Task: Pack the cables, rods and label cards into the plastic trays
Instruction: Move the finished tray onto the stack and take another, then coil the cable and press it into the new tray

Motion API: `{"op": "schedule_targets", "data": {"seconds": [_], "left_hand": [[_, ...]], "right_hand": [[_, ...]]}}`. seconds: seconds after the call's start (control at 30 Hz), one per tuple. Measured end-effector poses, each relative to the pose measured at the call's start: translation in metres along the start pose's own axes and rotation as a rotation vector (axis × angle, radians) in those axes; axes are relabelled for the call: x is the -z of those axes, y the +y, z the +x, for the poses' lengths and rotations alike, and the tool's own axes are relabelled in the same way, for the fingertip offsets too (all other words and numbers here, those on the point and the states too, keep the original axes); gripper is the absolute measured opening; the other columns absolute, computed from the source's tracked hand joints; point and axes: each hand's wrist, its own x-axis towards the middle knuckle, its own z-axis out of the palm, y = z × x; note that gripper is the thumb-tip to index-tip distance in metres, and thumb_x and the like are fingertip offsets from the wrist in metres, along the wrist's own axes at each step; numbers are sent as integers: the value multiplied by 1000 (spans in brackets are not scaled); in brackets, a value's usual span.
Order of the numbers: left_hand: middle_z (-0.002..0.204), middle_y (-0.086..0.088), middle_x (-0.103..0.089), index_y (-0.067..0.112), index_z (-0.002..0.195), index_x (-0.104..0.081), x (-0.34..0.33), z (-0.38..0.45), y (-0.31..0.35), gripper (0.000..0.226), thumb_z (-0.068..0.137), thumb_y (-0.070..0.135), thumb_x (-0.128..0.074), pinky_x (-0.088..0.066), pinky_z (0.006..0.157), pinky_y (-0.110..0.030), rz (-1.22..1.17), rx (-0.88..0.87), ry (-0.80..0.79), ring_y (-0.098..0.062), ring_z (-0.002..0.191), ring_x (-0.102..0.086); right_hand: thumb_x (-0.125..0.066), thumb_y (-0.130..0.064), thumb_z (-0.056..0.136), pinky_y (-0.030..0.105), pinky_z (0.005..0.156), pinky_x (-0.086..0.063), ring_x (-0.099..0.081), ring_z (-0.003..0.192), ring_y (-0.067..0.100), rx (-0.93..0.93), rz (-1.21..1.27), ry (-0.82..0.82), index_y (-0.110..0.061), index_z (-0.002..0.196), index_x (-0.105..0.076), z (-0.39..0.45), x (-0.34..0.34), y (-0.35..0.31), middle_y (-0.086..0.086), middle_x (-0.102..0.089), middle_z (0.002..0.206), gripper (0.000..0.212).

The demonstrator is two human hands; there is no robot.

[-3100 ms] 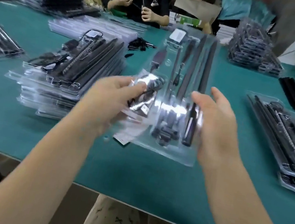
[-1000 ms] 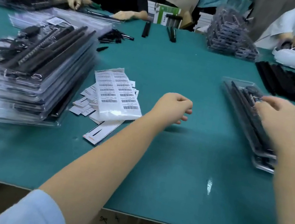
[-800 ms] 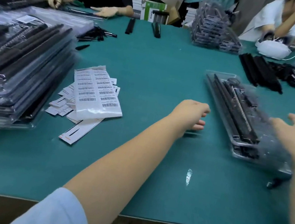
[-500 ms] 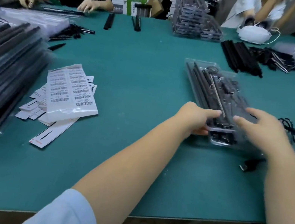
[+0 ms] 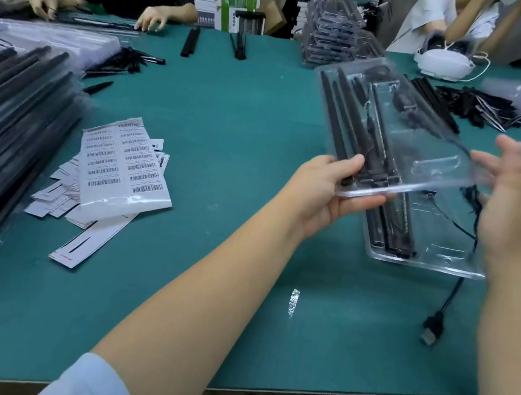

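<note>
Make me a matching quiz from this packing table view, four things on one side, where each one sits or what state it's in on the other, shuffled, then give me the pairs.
Column one:
1. lifted clear tray
2. barcode label sheet
3. white face mask
4. USB plug

Column two:
A. far side of the table, at the right
B. on the table near its front edge, below the right hand
C. gripped at its near end by the left hand
D. lying on a heap of label cards, left of centre

Pairs: 1-C, 2-D, 3-A, 4-B
</note>
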Motion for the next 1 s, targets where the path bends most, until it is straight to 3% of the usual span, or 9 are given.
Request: {"op": "schedule_targets", "data": {"seconds": [0.1,0.2,0.37,0.43,0.53,0.63,0.73,0.83,1.0], "left_hand": [[81,-18,-71,-4,103,-45,7,-11,21,14,99,9,-49,-56,52,-23,20,-50,-36,-35,68,-71],[81,-15,-72,-4,103,-46,16,-27,38,15,98,10,-49,-56,53,-23,76,-61,-65,-35,72,-71],[89,-12,-73,-6,112,-52,39,-57,61,27,98,16,-48,-55,54,-18,53,-63,-96,-28,76,-73],[90,-12,-73,-5,115,-50,52,-68,70,28,96,16,-49,-55,53,-18,64,-90,-73,-28,76,-73],[88,-11,-73,-4,113,-50,71,-81,82,28,94,17,-51,-55,52,-18,115,-128,-24,-27,74,-73],[84,-11,-73,-2,106,-54,89,-92,92,22,94,16,-50,-54,50,-17,155,-140,54,-26,72,-73],[84,-12,-73,-5,112,-50,107,-99,101,26,96,15,-51,-54,50,-18,203,-152,160,-28,74,-73],[88,-15,-73,-4,117,-49,125,-105,107,28,95,13,-54,-54,50,-20,245,-142,269,-32,76,-72],[87,-16,-72,-8,113,-51,146,-107,97,26,94,10,-55,-54,46,-21,276,-63,410,-31,68,-72]], "right_hand": [[-50,-42,87,15,93,-35,-51,110,-5,61,-101,29,-27,131,-52,-4,4,0,-9,-58,127,47],[-65,-19,85,27,105,-26,-38,128,26,201,-515,80,-12,132,-52,-7,-10,4,12,-46,136,49],[-51,-32,91,43,98,-33,-45,118,34,156,-492,284,-15,134,-47,-7,-30,6,14,-54,129,47],[-42,-40,93,41,83,-41,-55,98,33,157,-417,264,-16,117,-56,-3,-31,5,12,-64,106,38],[-35,-50,94,43,70,-45,-55,76,33,269,-363,271,-25,92,-55,-3,-36,-8,4,-56,79,32],[-42,-58,87,39,56,-46,-53,59,29,262,-371,95,-26,71,-53,-5,-40,-32,0,-53,59,37],[-55,-50,79,13,34,-28,-38,34,8,36,19,-296,-29,73,-62,-18,-58,-63,-8,-50,47,23],[-52,-34,93,7,35,-18,-28,31,4,-206,307,-577,-19,79,-64,-31,-92,-80,-6,-46,48,24],[-46,-36,96,12,34,-18,-33,34,7,-266,303,-407,-15,74,-60,-44,-154,-79,-5,-46,52,34]]}}
